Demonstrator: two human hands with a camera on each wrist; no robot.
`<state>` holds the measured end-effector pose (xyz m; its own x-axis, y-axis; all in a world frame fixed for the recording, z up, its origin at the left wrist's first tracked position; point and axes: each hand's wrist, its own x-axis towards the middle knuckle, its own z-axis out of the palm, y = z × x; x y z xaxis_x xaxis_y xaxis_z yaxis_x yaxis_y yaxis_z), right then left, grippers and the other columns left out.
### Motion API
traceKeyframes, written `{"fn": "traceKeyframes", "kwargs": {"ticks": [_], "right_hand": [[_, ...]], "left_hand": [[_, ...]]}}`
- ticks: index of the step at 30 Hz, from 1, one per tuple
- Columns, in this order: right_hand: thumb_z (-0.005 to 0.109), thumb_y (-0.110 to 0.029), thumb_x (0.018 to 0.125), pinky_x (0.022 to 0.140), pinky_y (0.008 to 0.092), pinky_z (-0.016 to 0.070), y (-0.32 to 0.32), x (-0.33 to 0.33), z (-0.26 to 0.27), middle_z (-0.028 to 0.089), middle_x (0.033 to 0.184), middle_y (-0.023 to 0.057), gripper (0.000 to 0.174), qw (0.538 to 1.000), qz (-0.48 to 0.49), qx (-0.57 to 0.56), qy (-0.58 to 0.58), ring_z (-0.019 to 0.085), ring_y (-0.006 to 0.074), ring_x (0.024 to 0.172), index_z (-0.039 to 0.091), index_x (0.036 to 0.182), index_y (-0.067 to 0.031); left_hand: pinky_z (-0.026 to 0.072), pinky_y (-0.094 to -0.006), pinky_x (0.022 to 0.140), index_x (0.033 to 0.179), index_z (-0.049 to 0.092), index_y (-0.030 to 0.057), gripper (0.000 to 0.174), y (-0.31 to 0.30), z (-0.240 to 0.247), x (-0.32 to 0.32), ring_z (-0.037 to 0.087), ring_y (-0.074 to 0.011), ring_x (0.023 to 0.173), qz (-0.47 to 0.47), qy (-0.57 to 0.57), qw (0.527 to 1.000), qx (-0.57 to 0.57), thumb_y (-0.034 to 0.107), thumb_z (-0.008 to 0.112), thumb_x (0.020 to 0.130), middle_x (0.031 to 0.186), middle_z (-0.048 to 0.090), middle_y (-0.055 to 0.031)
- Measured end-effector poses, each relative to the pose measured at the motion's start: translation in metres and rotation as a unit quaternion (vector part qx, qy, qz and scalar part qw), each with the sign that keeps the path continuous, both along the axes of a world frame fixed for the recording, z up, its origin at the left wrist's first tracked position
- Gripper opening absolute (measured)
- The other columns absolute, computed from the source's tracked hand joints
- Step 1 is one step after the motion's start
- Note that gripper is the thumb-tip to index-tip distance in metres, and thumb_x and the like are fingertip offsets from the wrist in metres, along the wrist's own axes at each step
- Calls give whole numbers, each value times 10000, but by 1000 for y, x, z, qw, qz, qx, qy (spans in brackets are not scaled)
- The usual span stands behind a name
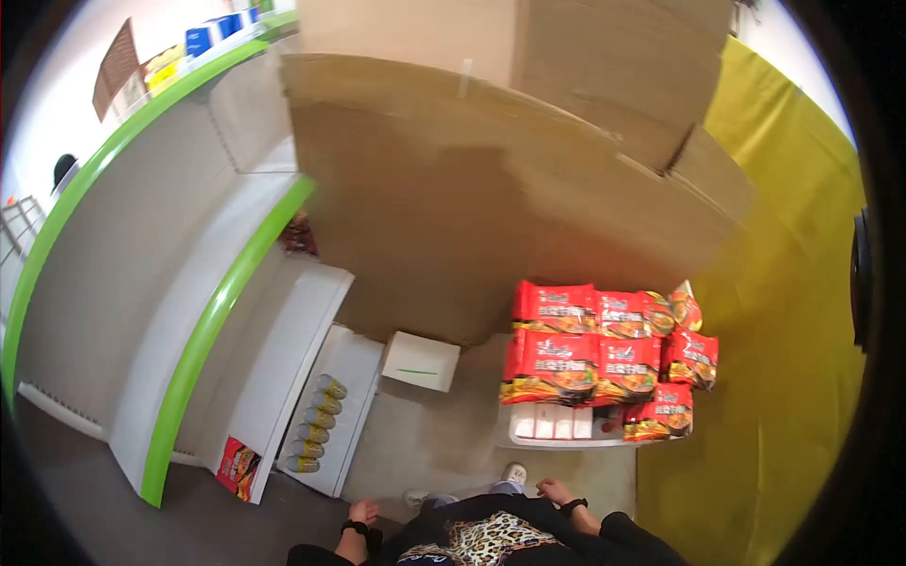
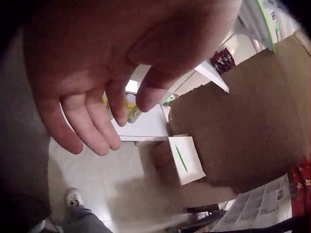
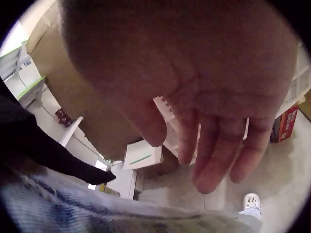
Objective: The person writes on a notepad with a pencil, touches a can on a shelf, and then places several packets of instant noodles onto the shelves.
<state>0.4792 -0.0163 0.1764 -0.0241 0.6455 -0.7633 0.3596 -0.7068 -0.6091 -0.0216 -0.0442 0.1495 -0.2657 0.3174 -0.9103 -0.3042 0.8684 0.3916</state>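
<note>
My left hand hangs low in front of the body, holding nothing; the left wrist view shows its fingers relaxed and slightly bent. On the other side hangs my right hand, also holding nothing, its loose fingers pointing down in the right wrist view. Red instant noodle packs are piled in and over a white basket ahead to the right. Beyond my left hand, several yellow-and-grey cans stand in a row on a low white shelf. A single red noodle pack lies on the shelf tier above.
Green-edged shelving rises along the left. A white-topped box bearing a thin green strip sits on the floor by a large cardboard panel. Yellow sheeting covers the right side. Other red packages show deep in the shelving.
</note>
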Motion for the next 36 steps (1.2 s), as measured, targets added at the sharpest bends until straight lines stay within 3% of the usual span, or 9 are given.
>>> {"fn": "traceKeyframes", "kwargs": {"ticks": [8,11,13,18,22,24,27,31,36], "right_hand": [[463,-235,779,615,261,422,-6,93,50,572,788,90,281,992,-121,-9,28,531,162,670,541,899,7],[463,-217,786,623,253,420,8,118,78,577,781,83,248,993,-74,59,70,528,147,668,569,853,-4],[448,-221,806,642,248,422,22,126,121,581,830,76,251,991,-51,86,87,538,140,719,566,875,-11],[432,-169,835,667,251,425,40,157,154,585,855,62,201,967,-59,223,111,547,125,748,555,878,-16],[474,-66,798,681,257,416,42,178,208,557,778,44,79,889,-257,369,88,536,121,744,516,790,0],[493,-49,764,718,275,399,37,197,222,529,872,84,103,823,-274,449,-214,509,159,863,508,854,0],[498,-55,733,818,314,356,28,227,208,459,1012,137,323,730,-341,427,-411,439,223,963,451,1048,-6],[494,-55,730,766,287,383,4,271,141,519,891,95,285,812,-454,323,-172,481,179,840,470,1000,34],[503,-74,742,554,186,353,-12,274,91,479,713,-17,157,786,-482,382,-73,425,49,635,520,886,-13]], "left_hand": [[418,-312,733,1008,508,38,326,100,2,144,540,-202,842,-114,-84,986,91,270,418,796,925,567,-114],[410,-295,748,1007,515,35,323,138,88,224,539,-181,867,-180,-78,968,156,270,408,812,936,571,-105],[398,-281,769,1027,515,35,316,153,124,264,539,-163,879,-328,-172,910,188,251,407,823,948,574,-87],[373,-263,818,1078,487,30,304,163,206,354,505,-132,944,-406,-247,837,271,197,413,835,981,565,-66],[346,-259,856,1133,445,40,336,163,227,403,457,-129,1002,-482,-227,772,346,183,445,829,1054,531,-66],[328,-253,874,1137,440,32,339,160,228,421,438,-128,1013,-492,-234,770,332,164,455,825,1072,515,-54],[312,-258,900,1154,415,11,360,154,217,444,417,-137,1037,-559,-262,705,349,151,457,825,1105,474,-54],[313,-262,899,1181,388,14,406,145,222,472,413,-139,1044,-602,-267,679,324,189,469,824,1138,450,-63],[292,-278,907,1253,273,25,601,135,210,510,395,-166,1072,-582,-289,700,296,291,527,779,1196,390,-110]]}}
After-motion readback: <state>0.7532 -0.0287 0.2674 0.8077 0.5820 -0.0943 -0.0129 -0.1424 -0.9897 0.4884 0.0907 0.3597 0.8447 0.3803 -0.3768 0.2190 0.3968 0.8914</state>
